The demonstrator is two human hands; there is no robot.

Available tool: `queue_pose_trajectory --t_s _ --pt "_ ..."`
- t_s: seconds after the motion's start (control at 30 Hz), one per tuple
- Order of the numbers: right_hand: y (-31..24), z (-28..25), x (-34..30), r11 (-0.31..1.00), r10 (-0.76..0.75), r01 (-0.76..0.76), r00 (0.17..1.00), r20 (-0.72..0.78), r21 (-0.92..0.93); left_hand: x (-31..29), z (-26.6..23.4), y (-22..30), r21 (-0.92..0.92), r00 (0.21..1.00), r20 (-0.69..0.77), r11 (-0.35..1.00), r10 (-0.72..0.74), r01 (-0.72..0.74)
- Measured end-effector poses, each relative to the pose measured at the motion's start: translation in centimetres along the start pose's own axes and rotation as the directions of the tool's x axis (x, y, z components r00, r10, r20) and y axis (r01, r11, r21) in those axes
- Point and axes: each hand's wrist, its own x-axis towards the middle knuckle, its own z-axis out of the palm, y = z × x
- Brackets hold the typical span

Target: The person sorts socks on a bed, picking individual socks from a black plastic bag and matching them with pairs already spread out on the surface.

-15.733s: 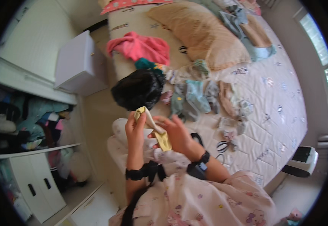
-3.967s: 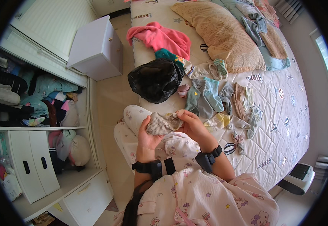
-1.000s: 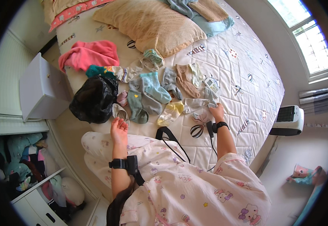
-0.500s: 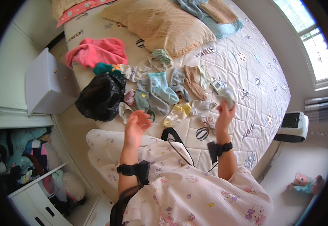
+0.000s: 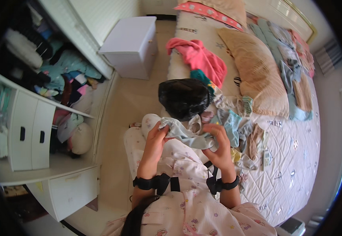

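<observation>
A pale grey-green sock (image 5: pixel 184 135) is stretched sideways over my lap, between my two hands. Its left end is pinched by my left hand (image 5: pixel 154 139), thumb against fingers. At the other end, my right hand (image 5: pixel 219 148) grips it between curved fingers and thumb. Just beyond the sock sits a black plastic bag (image 5: pixel 184 98) at the bed's edge. Several socks lie right of the bag, among them a light blue sock (image 5: pixel 230 125), a brown sock (image 5: pixel 254 141) and a yellow-and-white sock (image 5: pixel 236 155).
A pink cloth (image 5: pixel 202 61) and a tan pillow (image 5: pixel 255 72) lie farther back on the quilted bed (image 5: pixel 287 173). Folded clothes (image 5: pixel 285 51) line its far side. A white nightstand (image 5: pixel 129 45) stands beyond the floor at left, near an open wardrobe (image 5: pixel 70 98) full of clothes.
My view has swung left toward the wardrobe. My right hand has brought its sock from above the bed to my lap, and my left hand, open before, now grips it too.
</observation>
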Motion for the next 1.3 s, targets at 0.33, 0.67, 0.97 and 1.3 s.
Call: queue_pose_trajectory --t_s 0.33,0.67,0.97,1.3 --pt "-3.7 6.0 4.4 0.982 -0.136 0.121 0.985 -0.101 -0.146 -0.7 -0.5 -0.7 0.0 0.913 -0.275 0.95 0.3 -0.312" --pt "0.8 10.2 2.0 0.593 0.382 -0.46 0.883 0.273 0.661 -1.5 -1.7 -0.1 -0.524 0.988 -0.153 0.847 0.014 -0.093" --pt "0.4 9.8 1.4 -0.406 0.246 -0.522 0.728 0.64 0.75 -1.3 -2.6 -0.2 -0.541 0.993 -0.112 0.84 -0.022 -0.043" --pt "0.8 9.7 1.7 0.436 0.352 -0.449 0.883 0.311 0.78 -0.6 -1.6 -1.7 0.43 0.98 -0.154 0.901 0.126 -0.048"
